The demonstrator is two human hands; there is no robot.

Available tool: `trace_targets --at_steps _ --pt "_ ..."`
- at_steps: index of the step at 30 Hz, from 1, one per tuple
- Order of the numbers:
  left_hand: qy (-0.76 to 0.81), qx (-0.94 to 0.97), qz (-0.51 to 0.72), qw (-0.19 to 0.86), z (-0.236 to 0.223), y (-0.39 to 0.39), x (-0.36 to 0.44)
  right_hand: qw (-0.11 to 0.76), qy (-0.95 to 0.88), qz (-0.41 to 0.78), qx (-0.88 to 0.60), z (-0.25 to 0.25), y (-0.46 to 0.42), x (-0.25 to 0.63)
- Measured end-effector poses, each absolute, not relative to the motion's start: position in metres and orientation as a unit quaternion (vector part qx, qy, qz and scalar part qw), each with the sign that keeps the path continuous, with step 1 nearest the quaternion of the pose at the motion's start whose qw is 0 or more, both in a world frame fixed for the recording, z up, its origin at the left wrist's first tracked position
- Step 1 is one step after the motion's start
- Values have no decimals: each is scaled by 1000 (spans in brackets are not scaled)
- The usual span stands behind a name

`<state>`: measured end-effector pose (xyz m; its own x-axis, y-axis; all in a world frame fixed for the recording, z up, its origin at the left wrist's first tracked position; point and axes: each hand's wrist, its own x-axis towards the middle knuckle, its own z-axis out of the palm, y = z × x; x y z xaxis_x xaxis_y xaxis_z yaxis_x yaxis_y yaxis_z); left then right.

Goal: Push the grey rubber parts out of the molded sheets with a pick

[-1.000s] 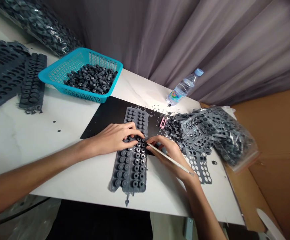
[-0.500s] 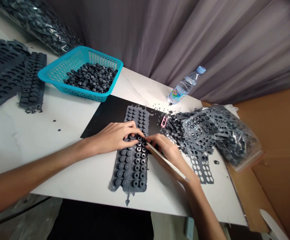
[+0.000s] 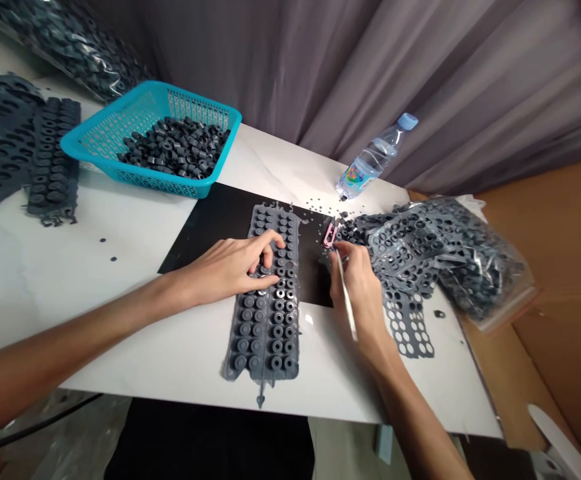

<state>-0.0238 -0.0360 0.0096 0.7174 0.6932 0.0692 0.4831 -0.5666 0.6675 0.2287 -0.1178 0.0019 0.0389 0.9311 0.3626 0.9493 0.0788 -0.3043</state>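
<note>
A grey rubber sheet moulded with rows of small round bushings (image 3: 284, 331) lies lengthwise in front of me, partly over a black mat (image 3: 195, 230). My left hand (image 3: 237, 265) rests on its middle, thumb and index finger apart with nothing between them. Some bushings along the sheet's right side show open holes; those on the left have closed tops. To the right of the sheet, my right hand (image 3: 355, 280) grips a thin white stick-like tool (image 3: 346, 300); its tip is hidden by the fingers. Just beyond those fingers lie pink thread snips (image 3: 330, 233).
A turquoise basket (image 3: 150, 179) of loose black bushings stands at the back left, beside more moulded sheets (image 3: 54, 160). At the back right is a water bottle (image 3: 373, 160). Punched scrap sheets (image 3: 415, 250) and a clear plastic bag (image 3: 490, 287) lie to the right.
My right hand has moved right, off the sheet, to beside the pink snips, still holding the white tool. My left hand stays on the sheet, its index finger drawn back slightly.
</note>
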Motion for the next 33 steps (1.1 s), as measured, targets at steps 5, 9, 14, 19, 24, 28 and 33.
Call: trace_targets --at_steps 5,9,14,19,24,28,33 --pt "332 865 169 337 10 -38 -24 280 -694 18 -663 6 -114 242" --pt "321 858 206 345 9 -42 -21 308 -725 148 -599 11 -112 227" --pt "322 854 259 316 8 -45 -21 287 -786 201 -509 13 -111 209" --pt "362 862 222 277 7 -46 -22 266 -804 226 -481 18 -112 210" --pt "374 860 213 273 6 -46 -20 236 -821 217 -473 22 -113 211" --pt "371 861 214 275 5 -45 -20 236 -822 185 -483 19 -112 209" --pt "368 863 221 269 4 -45 -19 214 -844 106 -481 12 -113 206"
